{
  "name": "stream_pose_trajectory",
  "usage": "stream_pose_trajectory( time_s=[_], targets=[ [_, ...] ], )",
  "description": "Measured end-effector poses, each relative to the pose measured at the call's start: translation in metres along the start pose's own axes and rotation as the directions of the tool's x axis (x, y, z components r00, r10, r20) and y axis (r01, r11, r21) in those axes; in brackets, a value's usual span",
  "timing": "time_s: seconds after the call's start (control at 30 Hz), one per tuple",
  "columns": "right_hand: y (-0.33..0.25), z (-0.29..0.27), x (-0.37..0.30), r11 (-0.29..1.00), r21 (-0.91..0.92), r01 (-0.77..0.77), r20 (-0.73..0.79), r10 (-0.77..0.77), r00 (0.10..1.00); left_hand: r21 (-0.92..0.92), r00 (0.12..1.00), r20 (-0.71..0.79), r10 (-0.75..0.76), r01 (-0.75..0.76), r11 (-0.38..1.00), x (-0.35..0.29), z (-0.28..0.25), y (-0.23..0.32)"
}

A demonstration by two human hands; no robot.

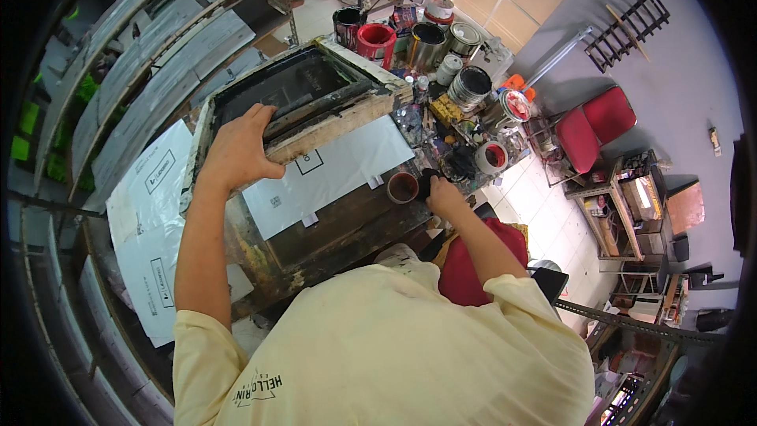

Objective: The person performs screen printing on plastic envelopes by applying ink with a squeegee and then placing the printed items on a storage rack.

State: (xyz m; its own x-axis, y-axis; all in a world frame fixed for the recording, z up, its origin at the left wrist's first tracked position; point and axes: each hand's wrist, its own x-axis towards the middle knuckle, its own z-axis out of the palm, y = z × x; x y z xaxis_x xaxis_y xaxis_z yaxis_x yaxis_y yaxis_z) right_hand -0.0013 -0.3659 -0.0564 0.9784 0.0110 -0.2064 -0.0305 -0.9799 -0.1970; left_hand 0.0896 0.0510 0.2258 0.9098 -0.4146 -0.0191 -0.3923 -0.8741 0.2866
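A wooden-framed printing screen (pixel 331 125) with dark ink on its mesh is tilted up, its near edge raised. My left hand (pixel 241 146) grips that near edge at the left, fingers over the top and thumb below. Beneath the screen, a white printed sheet (pixel 347 170) lies flat on the dark, stained board (pixel 303 248). At the board's right side my right hand (pixel 446 196) is closed on a black, rag-like thing (pixel 427 181), mostly hidden by the fingers. Just left of it stands a round cup (pixel 403 188) with a dark reddish inside.
Several paint cans crowd the far right of the bench, among them a red pot (pixel 376 41) and an open can (pixel 471 83). Printed white sheets (pixel 150 221) lie at the left, beside slatted drying racks (pixel 169 55). A red chair (pixel 591 130) stands at the right.
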Motion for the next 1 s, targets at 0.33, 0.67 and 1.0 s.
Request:
stream_pose_trajectory(
  time_s=[0.33,0.67,1.0],
  targets=[
    [-0.065,0.006,-0.022,0.942,-0.244,0.230,-0.223,-0.285,0.932,0.025,0.999,-0.010,0.038,-0.038,0.999,0.007,-0.003,0.002],
    [0.000,-0.034,0.123,0.981,-0.192,0.020,-0.558,-0.126,0.820,0.034,0.996,-0.037,0.076,-0.075,0.997,0.000,0.017,0.001],
    [-0.201,-0.224,0.021,0.634,0.199,0.747,-0.631,-0.500,0.593,0.065,1.000,0.003,-0.020,0.020,0.998,-0.019,0.048,0.003]
  ],
)
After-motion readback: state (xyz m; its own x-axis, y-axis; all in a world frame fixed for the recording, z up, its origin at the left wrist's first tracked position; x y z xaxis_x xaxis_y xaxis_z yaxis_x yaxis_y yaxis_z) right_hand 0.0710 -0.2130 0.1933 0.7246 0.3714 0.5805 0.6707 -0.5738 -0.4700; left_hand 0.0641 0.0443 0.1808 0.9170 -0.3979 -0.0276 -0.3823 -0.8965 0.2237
